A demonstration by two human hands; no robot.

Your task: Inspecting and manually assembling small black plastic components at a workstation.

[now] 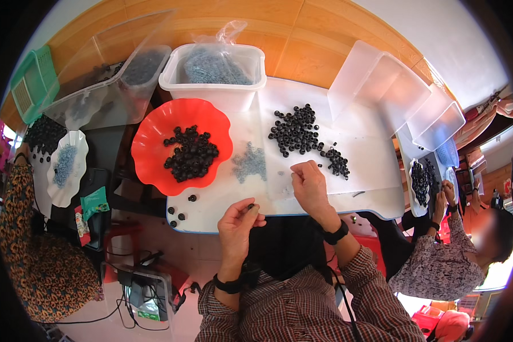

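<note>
Pinching a small black ring (250,206) between thumb and fingertips, the left hand (239,219) is closed on it just over the near edge of the white board (370,165). The right hand (309,185) rests further in on the board, fingers curled down onto the surface beside a scatter of tiny grey pieces (249,162); whether it actually grips one of them I cannot tell, they are too small.

More black rings lie heaped in a red scalloped bowl (154,128) to the left and in a loose pile (295,130) further back on the board, with a few strays (179,214) near the front corner.

To my eye, this goes best with the ring held steady and its hole facing up, the two hands brought close together, and only one grey piece lifted at a time so that the scatter stays put.

A second person's hands (446,196) work at a dish on the right.
</note>
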